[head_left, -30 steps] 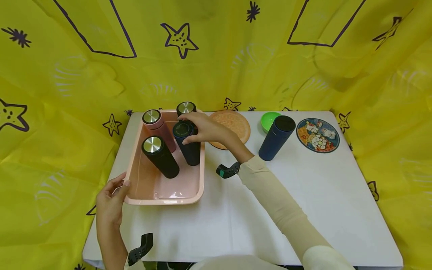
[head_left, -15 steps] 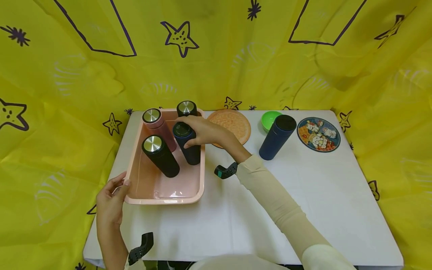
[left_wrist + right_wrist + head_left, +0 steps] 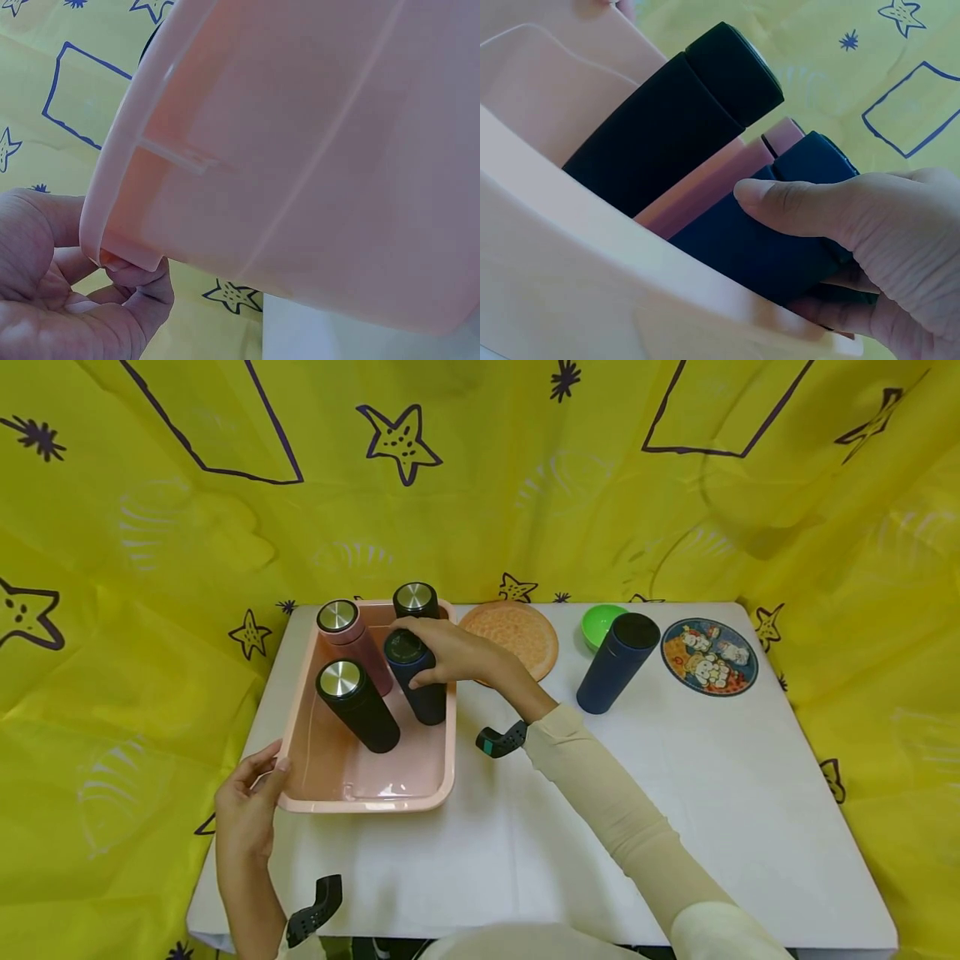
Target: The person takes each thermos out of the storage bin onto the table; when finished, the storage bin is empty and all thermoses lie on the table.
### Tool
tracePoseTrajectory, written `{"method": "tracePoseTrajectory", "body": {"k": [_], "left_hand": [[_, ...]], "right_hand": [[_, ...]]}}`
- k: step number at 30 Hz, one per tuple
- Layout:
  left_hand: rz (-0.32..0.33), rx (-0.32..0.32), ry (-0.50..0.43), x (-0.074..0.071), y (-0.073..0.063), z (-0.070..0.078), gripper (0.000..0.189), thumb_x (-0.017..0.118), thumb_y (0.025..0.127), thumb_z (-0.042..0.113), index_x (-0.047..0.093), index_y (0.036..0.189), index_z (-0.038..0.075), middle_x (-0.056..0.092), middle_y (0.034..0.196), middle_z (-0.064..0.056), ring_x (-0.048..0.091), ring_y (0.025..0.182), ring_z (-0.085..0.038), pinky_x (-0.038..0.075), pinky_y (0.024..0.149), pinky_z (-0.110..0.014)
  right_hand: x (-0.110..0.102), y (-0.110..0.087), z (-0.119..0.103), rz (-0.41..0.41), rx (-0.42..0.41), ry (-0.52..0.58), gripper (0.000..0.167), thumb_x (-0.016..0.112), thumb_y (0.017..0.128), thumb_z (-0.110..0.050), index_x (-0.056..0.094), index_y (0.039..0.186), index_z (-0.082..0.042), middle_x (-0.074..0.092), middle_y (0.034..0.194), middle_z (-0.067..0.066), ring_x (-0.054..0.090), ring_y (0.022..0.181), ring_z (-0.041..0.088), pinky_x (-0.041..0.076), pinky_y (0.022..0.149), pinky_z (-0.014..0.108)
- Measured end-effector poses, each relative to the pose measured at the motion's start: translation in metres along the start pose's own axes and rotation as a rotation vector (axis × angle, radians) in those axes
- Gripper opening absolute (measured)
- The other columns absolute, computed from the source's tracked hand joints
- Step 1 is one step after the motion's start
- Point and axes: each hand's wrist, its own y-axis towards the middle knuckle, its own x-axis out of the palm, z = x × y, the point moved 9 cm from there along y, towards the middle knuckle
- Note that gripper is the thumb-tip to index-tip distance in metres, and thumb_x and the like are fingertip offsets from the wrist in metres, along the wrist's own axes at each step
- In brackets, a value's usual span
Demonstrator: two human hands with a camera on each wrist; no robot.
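The right hand has settled slightly closer round the dark blue bottle, which stays in place inside the pink tub; the left hand still holds the tub's rim, so the bottle's grip looks firmer

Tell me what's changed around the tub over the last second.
The right hand has settled slightly lower around the blue bottle. The bottle itself hasn't visibly moved, and the left hand still grips the pink tub.
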Motion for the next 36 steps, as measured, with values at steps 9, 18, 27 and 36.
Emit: {"method": "tracePoseTrajectory", "body": {"k": [9,18,27,36], "left_hand": [[0.027,-0.004,0.025,-0.001,-0.001,0.002,0.035,0.068,0.090,0.005,0.065,0.124,0.003,0.060,0.096,0.004,0.064,0.084,-0.005,0.055,0.070,-0.015],[0.013,-0.012,0.046,0.001,0.000,0.000,0.038,0.068,0.091,0.007,0.063,0.128,0.003,0.057,0.098,0.003,0.062,0.087,-0.005,0.055,0.071,-0.014],[0.011,-0.032,0.076,-0.001,-0.001,-0.002,0.042,0.069,0.091,0.011,0.060,0.131,0.003,0.057,0.101,0.005,0.063,0.088,-0.003,0.054,0.072,-0.013],[0.018,-0.030,0.065,0.000,-0.003,-0.001,0.040,0.069,0.090,0.011,0.061,0.129,0.003,0.058,0.099,0.005,0.064,0.085,-0.004,0.055,0.071,-0.014]], "right_hand": [[-0.001,-0.002,0.004,0.023,0.031,0.071,0.079,0.083,0.079,-0.023,0.037,0.141,-0.007,0.057,0.131,0.007,0.058,0.116,0.016,0.047,0.101,0.030],[0.000,-0.004,0.006,0.039,-0.011,0.093,0.076,0.083,0.079,-0.023,0.038,0.138,-0.005,0.060,0.127,0.008,0.060,0.113,0.016,0.049,0.098,0.028],[-0.004,-0.004,-0.009,0.069,-0.098,0.076,0.074,0.082,0.080,-0.028,0.040,0.137,-0.006,0.059,0.126,0.007,0.057,0.116,0.016,0.043,0.104,0.030],[-0.028,-0.012,-0.022,0.150,-0.075,0.182,0.079,0.082,0.079,-0.029,0.038,0.141,-0.009,0.058,0.127,0.005,0.057,0.116,0.015,0.042,0.108,0.034]]}}
